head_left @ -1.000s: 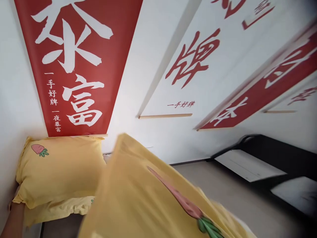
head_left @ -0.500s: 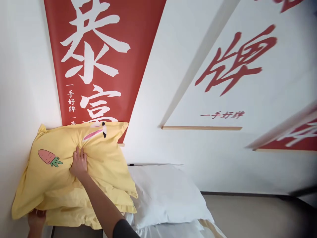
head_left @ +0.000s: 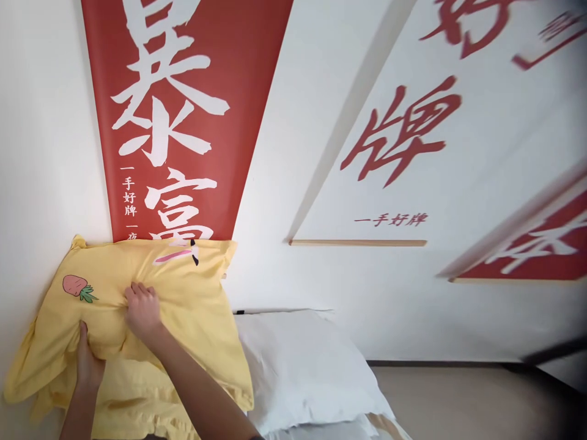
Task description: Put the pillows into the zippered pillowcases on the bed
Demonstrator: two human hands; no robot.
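Note:
A yellow pillow with a printed carrot and a ruffled edge leans against the wall at lower left, tilted up. My right hand is closed on the fabric near the pillow's middle, bunching it into creases. On the near side, my left hand grips the lower edge, its thumb pressed on top; the other fingers are hidden underneath. Below it lies more yellow ruffled bedding, partly covered by my forearms. Just to the right rests a plump white pillow, touched by neither hand.
A red scroll with white characters hangs behind the yellow pillow. A white scroll with red characters and another red scroll hang farther right. Grey floor shows at lower right, along a dark baseboard.
My left hand has moved up from beneath the pillow's lower left corner onto its near edge, thumb on top. The right hand keeps its grip. The view has shifted slightly.

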